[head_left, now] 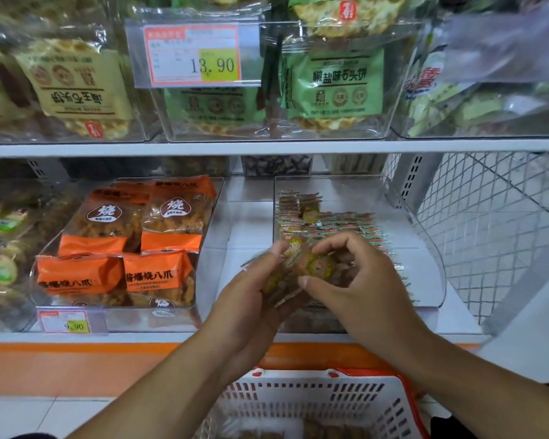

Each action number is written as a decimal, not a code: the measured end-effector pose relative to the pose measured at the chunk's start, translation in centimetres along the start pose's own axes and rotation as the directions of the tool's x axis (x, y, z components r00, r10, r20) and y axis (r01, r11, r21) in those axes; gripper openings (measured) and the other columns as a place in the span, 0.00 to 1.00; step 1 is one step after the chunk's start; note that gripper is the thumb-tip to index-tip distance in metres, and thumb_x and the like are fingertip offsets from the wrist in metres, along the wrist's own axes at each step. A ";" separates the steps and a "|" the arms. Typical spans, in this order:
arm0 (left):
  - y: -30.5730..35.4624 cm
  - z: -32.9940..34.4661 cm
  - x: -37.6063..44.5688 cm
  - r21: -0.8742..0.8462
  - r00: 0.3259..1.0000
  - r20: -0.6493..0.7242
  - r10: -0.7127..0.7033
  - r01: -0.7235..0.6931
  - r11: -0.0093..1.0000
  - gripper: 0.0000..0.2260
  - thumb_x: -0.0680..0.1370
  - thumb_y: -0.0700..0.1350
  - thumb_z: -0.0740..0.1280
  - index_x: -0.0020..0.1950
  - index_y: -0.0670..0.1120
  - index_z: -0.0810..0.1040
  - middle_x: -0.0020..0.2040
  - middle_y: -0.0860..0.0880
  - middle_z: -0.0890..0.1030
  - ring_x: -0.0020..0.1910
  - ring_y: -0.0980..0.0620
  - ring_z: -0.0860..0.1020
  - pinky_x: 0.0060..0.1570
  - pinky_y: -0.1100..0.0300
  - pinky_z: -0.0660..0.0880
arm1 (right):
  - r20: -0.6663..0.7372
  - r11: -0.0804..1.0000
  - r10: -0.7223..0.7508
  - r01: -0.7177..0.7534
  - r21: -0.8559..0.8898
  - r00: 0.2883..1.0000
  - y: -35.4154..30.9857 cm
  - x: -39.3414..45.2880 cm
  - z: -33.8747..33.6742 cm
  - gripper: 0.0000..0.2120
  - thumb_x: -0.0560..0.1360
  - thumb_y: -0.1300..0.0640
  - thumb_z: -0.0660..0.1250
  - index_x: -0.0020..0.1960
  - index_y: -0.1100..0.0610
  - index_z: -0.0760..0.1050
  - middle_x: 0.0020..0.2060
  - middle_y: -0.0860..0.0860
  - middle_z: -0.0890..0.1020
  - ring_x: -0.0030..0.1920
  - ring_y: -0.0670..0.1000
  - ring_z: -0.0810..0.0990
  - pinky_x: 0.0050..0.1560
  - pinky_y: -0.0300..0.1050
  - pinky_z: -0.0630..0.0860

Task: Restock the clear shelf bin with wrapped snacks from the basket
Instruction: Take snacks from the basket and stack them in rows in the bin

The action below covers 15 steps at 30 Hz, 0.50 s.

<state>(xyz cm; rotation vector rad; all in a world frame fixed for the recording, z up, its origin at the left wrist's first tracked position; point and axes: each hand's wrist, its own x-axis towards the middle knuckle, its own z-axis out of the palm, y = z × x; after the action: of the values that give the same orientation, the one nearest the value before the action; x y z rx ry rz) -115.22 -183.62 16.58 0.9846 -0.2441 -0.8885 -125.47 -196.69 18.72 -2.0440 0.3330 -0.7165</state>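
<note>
To the far left on the lower shelf sits a neighbouring bin of orange packets [121,248], which plays no part here. Moving right, the left hand [251,299] is held palm-up in front of the shelf, its fingers curled under and around a small stack of wrapped snacks [301,270], supporting them from below and from the left side. The right hand [358,280] meets the same stack from the other side, thumb and bent fingers pinching the top pieces, as if squaring or peeling some off. Behind and to the right of both hands is the clear shelf bin [425,236], already holding rows of the same small snacks along its back and middle, with bare floor toward the front. Below, the white basket [314,397] holds more stock. The step in hand looks like carrying a handful to the bin; the next move calls for reaching forward over the front lip and setting the stack down in line with the rows.
</note>
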 end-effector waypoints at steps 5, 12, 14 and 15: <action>0.1 -0.1 -0.6 -0.212 0.989 0.091 -0.113 0.130 0.969 0.33 0.76 0.67 0.64 0.71 0.43 0.76 0.67 0.36 0.79 0.66 0.38 0.78 0.63 0.44 0.77 | 0.010 0.997 0.061 -0.062 0.050 0.998 -0.1 -0.9 1.3 0.14 0.68 0.48 0.79 0.48 0.43 0.76 0.45 0.35 0.81 0.46 0.38 0.81 0.39 0.29 0.75; 0.1 0.9 -0.5 -0.158 0.998 0.056 0.019 -0.010 0.987 0.24 0.73 0.45 0.72 0.69 0.46 0.77 0.65 0.48 0.82 0.63 0.46 0.82 0.55 0.51 0.81 | 0.115 0.937 0.156 -0.183 0.296 0.981 -0.8 -1.5 2.3 0.10 0.77 0.54 0.72 0.57 0.44 0.79 0.46 0.44 0.84 0.43 0.48 0.84 0.45 0.45 0.83; 0.3 0.9 -0.3 -0.157 0.998 0.053 0.019 -0.010 0.987 0.21 0.77 0.45 0.67 0.70 0.48 0.76 0.66 0.49 0.82 0.64 0.48 0.81 0.61 0.50 0.76 | 0.216 0.819 0.329 -0.392 0.418 0.919 -0.8 -1.4 2.2 0.11 0.74 0.51 0.75 0.55 0.46 0.80 0.46 0.45 0.85 0.46 0.49 0.85 0.48 0.47 0.84; 0.4 0.9 -0.3 -0.151 0.998 0.054 0.020 -0.012 0.988 0.21 0.77 0.46 0.66 0.71 0.49 0.76 0.66 0.50 0.82 0.64 0.50 0.81 0.60 0.51 0.75 | 0.317 0.737 0.379 -0.491 0.466 0.870 -0.8 -1.4 2.2 0.11 0.72 0.49 0.75 0.54 0.48 0.82 0.47 0.48 0.86 0.48 0.50 0.85 0.50 0.50 0.84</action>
<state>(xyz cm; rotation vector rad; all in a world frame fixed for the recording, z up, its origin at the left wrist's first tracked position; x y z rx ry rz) -115.69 -183.85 17.53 0.8179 -0.2281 -0.9069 -125.29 -194.05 17.95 -1.4051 0.4240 -0.2540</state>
